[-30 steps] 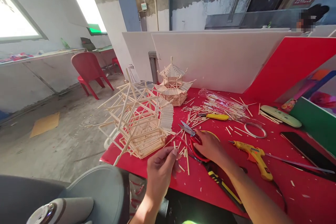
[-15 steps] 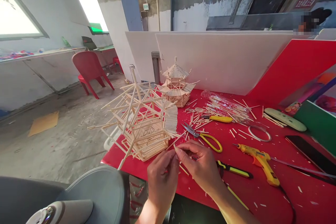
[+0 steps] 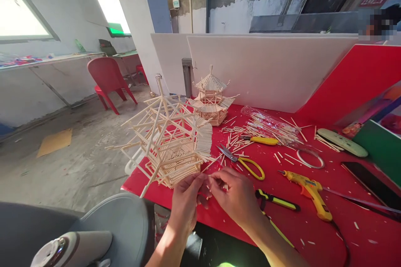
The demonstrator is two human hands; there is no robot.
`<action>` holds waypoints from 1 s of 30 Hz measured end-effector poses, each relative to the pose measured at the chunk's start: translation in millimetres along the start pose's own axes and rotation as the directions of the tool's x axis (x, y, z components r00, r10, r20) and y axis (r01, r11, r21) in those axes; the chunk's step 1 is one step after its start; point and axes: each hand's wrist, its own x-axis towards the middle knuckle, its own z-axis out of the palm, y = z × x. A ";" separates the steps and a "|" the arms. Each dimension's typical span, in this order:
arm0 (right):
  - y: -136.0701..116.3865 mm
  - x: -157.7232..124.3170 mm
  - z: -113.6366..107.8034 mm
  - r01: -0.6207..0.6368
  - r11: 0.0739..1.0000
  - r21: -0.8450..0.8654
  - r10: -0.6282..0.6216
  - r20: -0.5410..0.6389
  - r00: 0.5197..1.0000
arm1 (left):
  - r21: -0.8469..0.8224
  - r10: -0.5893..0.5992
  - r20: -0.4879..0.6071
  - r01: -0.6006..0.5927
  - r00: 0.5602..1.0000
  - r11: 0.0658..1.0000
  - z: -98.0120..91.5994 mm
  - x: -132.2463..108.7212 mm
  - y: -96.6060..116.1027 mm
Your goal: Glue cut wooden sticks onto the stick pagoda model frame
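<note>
Fingertips of left hand [image 3: 186,198] and right hand [image 3: 234,193] being pinched; contents can't be told. 10 o'clock, stick frame [image 3: 175,156]: eave panel [image 3: 204,138] being seen slatted, upper rafters [image 3: 166,114] bare.

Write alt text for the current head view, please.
A person's left hand and right hand are close together above a red table, near an open stick framework. A stick pagoda stands behind; scissors and a glue gun lie rightward.
</note>
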 end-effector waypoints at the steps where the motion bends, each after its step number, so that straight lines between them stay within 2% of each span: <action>1: 6.9 -2.0 -1.7 -0.043 0.999 -0.004 0.043 -0.002 0.999 | 0.019 0.011 -0.052 -0.010 0.999 1.000 -5.3 1.9 -4.6; 4: 26.9 -6.8 -7.2 -0.137 0.991 -0.004 0.137 -0.016 0.990 | 0.063 0.066 -0.176 -0.055 0.982 0.996 -21.7 6.3 -17.5; 8: 37.3 -6.0 -8.9 -0.154 0.987 -0.034 0.156 0.058 0.986 | 0.108 0.095 -0.214 -0.073 0.972 0.991 -30.9 9.3 -25.6; 13: 26.7 -1.4 8.9 -0.045 0.965 -0.259 0.119 0.279 0.953 | 0.212 0.157 -0.193 -0.115 0.969 0.970 -32.6 11.5 -33.4; 17: 11.8 -1.3 28.9 0.039 0.946 -0.321 0.094 0.388 0.917 | 0.256 0.185 -0.181 -0.136 0.966 0.957 -40.4 12.1 -43.4; 21: 0.2 -0.1 39.0 0.076 0.933 -0.352 0.084 0.419 0.904 | 0.260 0.137 -0.164 -0.091 0.977 0.961 -45.5 12.5 -44.7; 25: 2.1 9.2 37.2 0.095 0.954 -0.284 0.037 0.426 0.904 | 0.184 0.059 -0.154 -0.030 0.986 0.983 -43.2 11.3 -35.8; 28: 7.8 16.8 28.5 0.075 0.981 -0.177 -0.004 0.370 0.929 | 0.063 -0.044 -0.132 0.053 0.990 0.997 -37.5 6.9 -25.2; 30: 9.9 17.0 21.3 0.065 0.993 -0.095 -0.033 0.307 0.951 | -0.029 -0.160 -0.054 0.159 0.986 0.987 -31.4 2.2 -17.4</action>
